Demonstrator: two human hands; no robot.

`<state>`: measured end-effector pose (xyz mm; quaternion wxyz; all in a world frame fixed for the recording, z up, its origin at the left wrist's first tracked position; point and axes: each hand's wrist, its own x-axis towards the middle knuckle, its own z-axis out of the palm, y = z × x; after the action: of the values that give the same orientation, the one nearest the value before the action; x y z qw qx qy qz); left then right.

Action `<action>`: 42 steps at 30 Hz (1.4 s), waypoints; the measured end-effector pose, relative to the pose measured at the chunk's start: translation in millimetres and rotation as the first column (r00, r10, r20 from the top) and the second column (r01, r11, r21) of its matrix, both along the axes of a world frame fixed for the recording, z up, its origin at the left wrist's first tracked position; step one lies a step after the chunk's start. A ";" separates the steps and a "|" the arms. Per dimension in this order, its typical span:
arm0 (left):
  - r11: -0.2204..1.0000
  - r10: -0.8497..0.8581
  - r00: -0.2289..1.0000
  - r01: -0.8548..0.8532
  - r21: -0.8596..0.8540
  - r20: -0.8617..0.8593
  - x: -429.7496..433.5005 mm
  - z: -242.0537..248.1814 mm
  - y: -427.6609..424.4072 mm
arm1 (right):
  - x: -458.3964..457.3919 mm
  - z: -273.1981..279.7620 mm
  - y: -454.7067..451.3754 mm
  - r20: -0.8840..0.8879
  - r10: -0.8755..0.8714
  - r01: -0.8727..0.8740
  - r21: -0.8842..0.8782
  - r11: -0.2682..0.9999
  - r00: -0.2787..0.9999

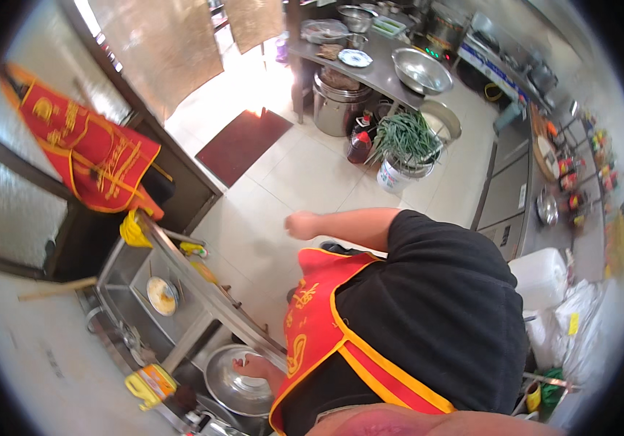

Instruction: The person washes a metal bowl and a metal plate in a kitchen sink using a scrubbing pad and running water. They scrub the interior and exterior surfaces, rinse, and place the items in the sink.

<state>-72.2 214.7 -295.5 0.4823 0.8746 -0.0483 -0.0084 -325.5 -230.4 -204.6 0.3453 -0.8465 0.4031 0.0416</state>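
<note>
My left hand (253,366) hangs over a large stainless steel basin (222,376) in the sink area. Its fingers are loosely curled and apart, and nothing shows in them. Whether it touches the basin I cannot tell. My right hand (302,225) is held out over the tiled floor (268,218), blurred, its fingers seemingly curled; nothing can be made out in it. I wear a red apron (309,305) with yellow trim. A bowl with pale and yellowish food remains (162,296) stands in the steel sink (137,272), with chopsticks near it.
A yellow plastic jug (151,384) stands by the sink. Another red apron (88,147) hangs beside the doorway. Across the floor, green leafy vegetables (407,136) top a white bucket (393,175), near a steel pot (339,106) and a counter (382,79). A dark red mat (243,144) lies at the doorway.
</note>
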 end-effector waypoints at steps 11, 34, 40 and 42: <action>0.964 -0.139 0.988 0.152 0.217 -0.073 -74.4 -35.1 -176.6 | -387.1 -3.3 -280.1 0.414 -0.901 0.733 0.571 0.370 0.132; 0.887 0.042 0.979 0.055 0.459 -0.198 -254.2 9.9 -220.6 | -574.7 -32.7 -514.2 0.331 -0.942 0.777 0.577 0.253 0.061; 0.822 0.538 0.843 -0.528 0.213 0.015 -204.6 62.0 -122.7 | -478.9 2.2 -448.4 0.288 -0.953 0.742 0.620 0.256 0.089; 0.689 0.707 0.702 -0.711 0.141 0.083 -162.3 57.2 -55.3 | -420.4 22.8 -418.3 0.263 -0.952 0.709 0.641 0.294 0.156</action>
<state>-234.6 159.4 -238.3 0.3748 0.8616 0.2884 0.1843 -745.9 -648.7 -181.9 0.5670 -0.3450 0.6549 -0.3614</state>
